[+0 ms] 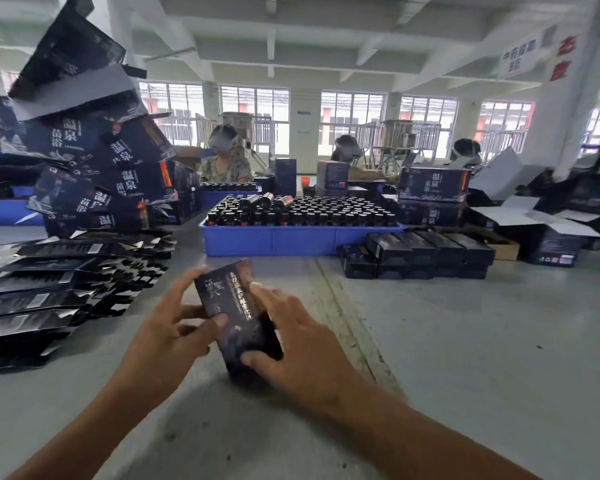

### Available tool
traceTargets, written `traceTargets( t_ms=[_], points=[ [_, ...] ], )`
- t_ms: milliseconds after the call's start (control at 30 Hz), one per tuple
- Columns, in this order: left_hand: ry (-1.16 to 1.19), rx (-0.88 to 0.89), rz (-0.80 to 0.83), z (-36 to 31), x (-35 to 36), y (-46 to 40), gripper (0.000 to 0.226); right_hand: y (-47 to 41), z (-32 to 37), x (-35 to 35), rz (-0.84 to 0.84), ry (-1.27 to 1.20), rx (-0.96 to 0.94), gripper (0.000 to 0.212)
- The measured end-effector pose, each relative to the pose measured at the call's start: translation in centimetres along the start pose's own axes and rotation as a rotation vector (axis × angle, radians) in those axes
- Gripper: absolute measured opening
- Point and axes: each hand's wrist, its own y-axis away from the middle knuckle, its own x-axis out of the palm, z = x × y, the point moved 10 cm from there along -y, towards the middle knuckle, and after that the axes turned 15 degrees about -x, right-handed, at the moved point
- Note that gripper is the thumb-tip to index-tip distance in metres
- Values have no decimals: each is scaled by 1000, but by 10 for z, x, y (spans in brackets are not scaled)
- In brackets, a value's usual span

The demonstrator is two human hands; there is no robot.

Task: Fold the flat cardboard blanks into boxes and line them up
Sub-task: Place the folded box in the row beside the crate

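A: What are the hands on?

B: One dark cardboard box (238,318), near the middle of the grey table (465,341), tilted so its top end leans toward twelve o'clock. It is navy-black with pale printed characters down its upper face and a reddish patch near the top edge. It looks part-formed rather than flat, though blur at its lower end makes it hard to tell whether that end is closed.

A: And the grip?

B: The left hand (167,327) clasps the box's left edge, thumb laid over the printed face, fingers curled behind. The right hand (291,337) clamps the right side: forefinger stretched up along the face, thumb pressed at the lower end.

A: Where are the blanks?

B: At nine o'clock, a fanned stack of flat blanks (49,292) lies on the table, glossy black with barcode patches and jagged tabs. Behind it, at ten o'clock, rises a leaning pile of large printed cartons (94,161).

A: Finished ones?

B: At two o'clock, a row of folded boxes (423,254) sits side by side in two layers. At twelve, a blue tray (274,240) holds dark capped bottles (309,213). Other workers (224,157) sit beyond it.
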Motion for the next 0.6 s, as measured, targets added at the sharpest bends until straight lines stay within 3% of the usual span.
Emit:
traceTargets(
  t_ms=[167,367,600],
  points=[
    [154,-177,-61,23,-11,-6,57,3,19,20,129,134,-75,69],
    [176,-189,-89,28,-5,-8,57,2,6,13,45,203,-32,50],
    [-507,19,-130,60,3,-17,40,-21,-109,-38,-1,420,273,45]
  ],
)
